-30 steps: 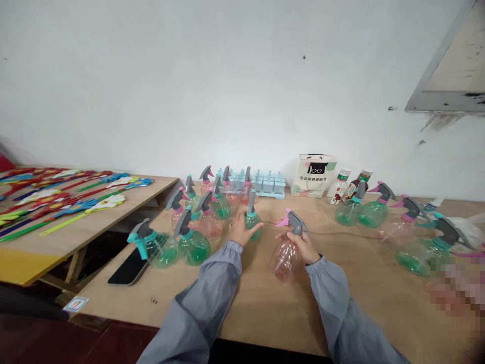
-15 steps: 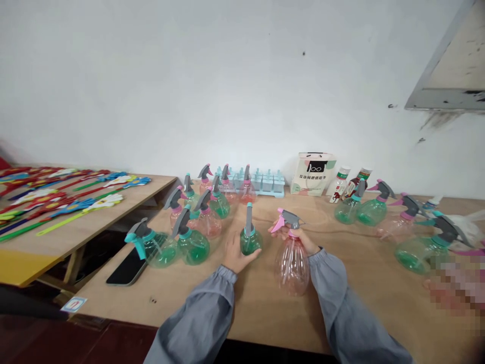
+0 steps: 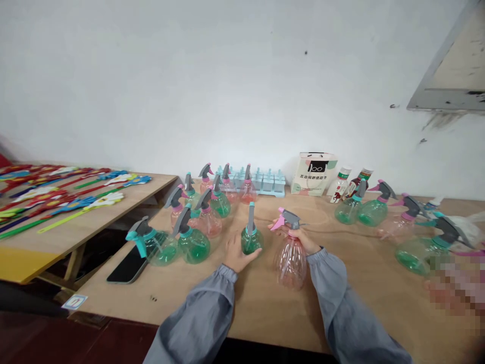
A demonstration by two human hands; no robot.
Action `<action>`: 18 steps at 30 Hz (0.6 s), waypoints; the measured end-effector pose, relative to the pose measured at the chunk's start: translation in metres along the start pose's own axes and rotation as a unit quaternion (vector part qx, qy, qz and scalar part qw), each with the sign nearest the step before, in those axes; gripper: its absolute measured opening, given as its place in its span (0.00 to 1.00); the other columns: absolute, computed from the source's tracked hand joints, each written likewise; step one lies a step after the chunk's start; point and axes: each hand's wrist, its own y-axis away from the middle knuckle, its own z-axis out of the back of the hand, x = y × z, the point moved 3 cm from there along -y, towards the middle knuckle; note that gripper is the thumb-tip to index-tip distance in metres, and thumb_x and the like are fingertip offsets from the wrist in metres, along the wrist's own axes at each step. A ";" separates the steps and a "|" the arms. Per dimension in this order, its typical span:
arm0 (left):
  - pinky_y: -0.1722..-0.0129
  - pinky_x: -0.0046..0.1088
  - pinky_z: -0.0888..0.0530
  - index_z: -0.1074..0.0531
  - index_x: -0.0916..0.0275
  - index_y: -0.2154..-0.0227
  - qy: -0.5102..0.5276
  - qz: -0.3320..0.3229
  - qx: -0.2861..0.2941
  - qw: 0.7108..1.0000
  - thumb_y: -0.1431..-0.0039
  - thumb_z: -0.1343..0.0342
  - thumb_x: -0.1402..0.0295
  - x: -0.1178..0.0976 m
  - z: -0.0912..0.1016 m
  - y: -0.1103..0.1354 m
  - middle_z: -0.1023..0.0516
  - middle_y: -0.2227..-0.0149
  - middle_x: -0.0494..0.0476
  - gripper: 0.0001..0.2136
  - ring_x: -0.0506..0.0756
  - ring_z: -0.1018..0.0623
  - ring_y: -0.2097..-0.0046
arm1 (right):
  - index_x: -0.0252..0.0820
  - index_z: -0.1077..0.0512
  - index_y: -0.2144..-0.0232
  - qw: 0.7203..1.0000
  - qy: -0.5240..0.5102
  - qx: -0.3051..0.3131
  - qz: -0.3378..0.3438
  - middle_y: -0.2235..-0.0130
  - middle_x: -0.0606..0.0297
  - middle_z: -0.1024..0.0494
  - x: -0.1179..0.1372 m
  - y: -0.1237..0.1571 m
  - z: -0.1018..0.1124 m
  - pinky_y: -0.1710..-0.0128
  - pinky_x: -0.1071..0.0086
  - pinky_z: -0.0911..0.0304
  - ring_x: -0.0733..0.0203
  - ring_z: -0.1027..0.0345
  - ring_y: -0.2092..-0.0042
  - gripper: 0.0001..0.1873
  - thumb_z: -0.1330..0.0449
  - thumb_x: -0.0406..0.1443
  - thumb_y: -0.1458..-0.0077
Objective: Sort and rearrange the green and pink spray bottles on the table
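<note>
My left hand (image 3: 237, 254) is curved round the lower part of a green spray bottle (image 3: 253, 242), thumb in front and fingers at its far left side. This bottle stands upright on the wooden table, its grey trigger head with turquoise trim pointing up. To the right, my right hand (image 3: 305, 241) grips the neck of a clear pink spray bottle (image 3: 291, 265) from behind. Its grey head has a pink trigger turned to the left, and the hand's fingers are partly hidden behind it. Whether the pink bottle's base touches the table I cannot tell.
Several spray bottles (image 3: 194, 246) crowd the left, near a phone (image 3: 127, 265). More bottles (image 3: 420, 254) stand at the right. Along the wall are a pale blue popsicle mould (image 3: 271, 184), a paper bag (image 3: 312, 174) and two small bottles. Colourful hand-shaped sticks (image 3: 102, 200) cover another table.
The pink spray bottle in my right hand has shifted slightly left and up. My left hand stays round the green one.
</note>
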 end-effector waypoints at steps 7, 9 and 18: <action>0.43 0.52 0.31 0.40 0.57 0.42 -0.002 -0.002 0.003 1.000 0.55 0.33 0.58 0.002 0.000 0.001 0.27 0.47 0.65 0.37 0.67 0.27 0.44 | 0.43 0.28 0.67 0.998 -0.011 -0.067 0.009 0.74 0.68 0.26 -0.015 -0.001 0.012 0.76 0.72 0.44 0.68 0.41 0.75 0.19 0.33 0.48 0.60; 0.43 0.52 0.31 0.40 0.56 0.42 -0.003 -0.002 0.005 1.000 0.56 0.33 0.58 0.002 -0.001 0.001 0.27 0.48 0.65 0.37 0.67 0.27 0.44 | 0.43 0.26 0.62 0.999 -0.015 -0.044 0.012 0.68 0.64 0.22 -0.013 -0.001 0.009 0.74 0.72 0.42 0.65 0.37 0.72 0.22 0.33 0.47 0.59; 0.41 0.52 0.32 0.41 0.56 0.42 0.005 -0.008 -0.005 1.000 0.56 0.32 0.59 0.001 0.000 0.001 0.27 0.48 0.64 0.38 0.67 0.28 0.42 | 0.44 0.26 0.59 1.000 -0.003 -0.022 -0.013 0.61 0.58 0.20 -0.006 0.000 0.000 0.67 0.67 0.36 0.57 0.30 0.62 0.23 0.35 0.47 0.58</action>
